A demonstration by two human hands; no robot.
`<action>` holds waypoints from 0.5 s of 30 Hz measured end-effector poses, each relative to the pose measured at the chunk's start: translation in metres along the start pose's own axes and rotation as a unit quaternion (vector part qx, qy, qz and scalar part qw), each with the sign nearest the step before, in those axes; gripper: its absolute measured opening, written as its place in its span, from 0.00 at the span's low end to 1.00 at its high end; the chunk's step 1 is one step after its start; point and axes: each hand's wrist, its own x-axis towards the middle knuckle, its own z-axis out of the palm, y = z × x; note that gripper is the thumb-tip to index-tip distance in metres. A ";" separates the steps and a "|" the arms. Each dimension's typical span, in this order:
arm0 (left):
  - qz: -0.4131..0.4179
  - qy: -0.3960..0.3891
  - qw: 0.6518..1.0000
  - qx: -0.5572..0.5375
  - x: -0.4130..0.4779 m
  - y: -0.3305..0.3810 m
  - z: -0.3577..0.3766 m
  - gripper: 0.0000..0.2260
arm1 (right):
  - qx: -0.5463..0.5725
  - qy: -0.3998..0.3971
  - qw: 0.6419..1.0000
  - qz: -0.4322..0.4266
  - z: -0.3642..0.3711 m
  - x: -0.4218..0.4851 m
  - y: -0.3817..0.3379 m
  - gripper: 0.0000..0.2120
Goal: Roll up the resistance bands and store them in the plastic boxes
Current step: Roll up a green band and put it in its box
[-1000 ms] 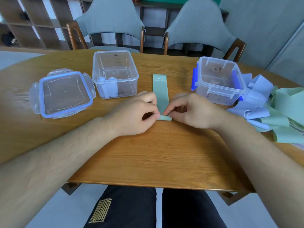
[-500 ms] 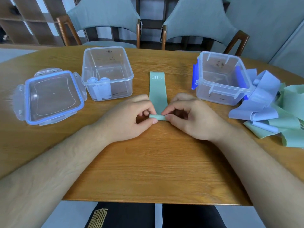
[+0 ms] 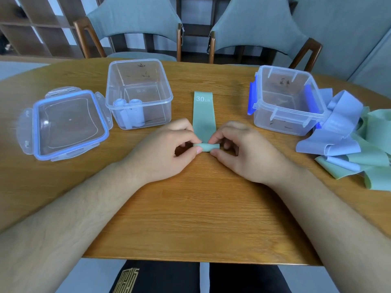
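A green resistance band (image 3: 203,115) marked "30 LB" lies flat on the wooden table (image 3: 190,208), pointing away from me. Its near end is curled into a small roll. My left hand (image 3: 167,153) pinches the roll's left end and my right hand (image 3: 247,153) pinches its right end. A clear plastic box (image 3: 138,92) at the back left holds two rolled pale blue bands (image 3: 129,112). A second clear box (image 3: 285,100) with blue latches stands at the back right. A heap of loose blue and green bands (image 3: 349,144) lies at the far right.
A clear lid with a blue rim (image 3: 65,123) lies flat to the left of the left box. Two grey-blue chairs (image 3: 135,24) stand behind the table. The table's near edge runs just in front of my lap.
The near end of the green band has gone from a flat fold to a thicker roll between my fingers. The flat stretch looks shorter. The view has shifted slightly.
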 end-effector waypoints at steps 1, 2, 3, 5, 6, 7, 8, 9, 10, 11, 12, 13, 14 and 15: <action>-0.005 -0.005 1.000 0.001 0.000 0.000 0.000 0.07 | 0.004 0.000 1.000 0.003 0.000 0.000 0.000 0.07; -0.009 -0.010 1.000 0.002 0.000 0.000 0.000 0.07 | 0.008 0.000 1.000 0.005 -0.001 0.000 0.000 0.07; -0.010 -0.013 1.000 0.001 0.000 0.000 -0.001 0.07 | 0.012 -0.002 1.000 0.004 -0.001 0.000 -0.001 0.07; -0.001 -0.015 1.000 -0.007 -0.001 0.001 -0.002 0.06 | 0.022 -0.008 1.000 0.004 -0.003 -0.001 -0.002 0.06; 0.005 -0.017 1.000 -0.013 -0.003 0.002 -0.003 0.05 | 0.029 -0.013 0.999 0.006 -0.004 -0.001 -0.003 0.06; 0.009 -0.020 1.000 -0.018 -0.004 0.003 -0.004 0.05 | 0.037 -0.018 0.999 0.009 -0.005 -0.002 -0.004 0.06; 0.011 -0.022 0.999 -0.020 -0.005 0.003 -0.004 0.05 | 0.043 -0.023 0.999 0.010 -0.005 -0.002 -0.005 0.06; 0.012 -0.022 1.000 -0.018 -0.005 0.004 -0.005 0.06 | 0.046 -0.025 0.999 0.010 -0.005 -0.001 -0.006 0.06; 0.013 -0.020 1.000 -0.016 -0.006 0.004 -0.004 0.07 | 0.047 -0.024 0.999 0.009 -0.005 -0.001 -0.006 0.05; 0.015 -0.017 1.000 -0.014 -0.005 0.004 -0.004 0.09 | 0.046 -0.020 0.999 0.007 -0.004 0.000 -0.005 0.04; 0.017 -0.014 1.000 -0.015 -0.004 0.004 -0.004 0.10 | 0.045 -0.014 0.999 0.004 -0.004 0.000 -0.005 0.04; 0.019 -0.012 1.000 -0.017 -0.004 0.005 -0.004 0.09 | 0.041 -0.009 0.999 0.004 -0.004 0.001 -0.004 0.03; 0.024 -0.011 0.999 -0.018 -0.003 0.006 -0.004 0.07 | 0.037 -0.006 0.999 0.005 -0.004 0.001 -0.003 0.03; 0.027 -0.009 0.999 -0.018 -0.003 0.007 -0.004 0.04 | 0.033 -0.004 0.999 0.008 -0.003 0.000 -0.002 0.03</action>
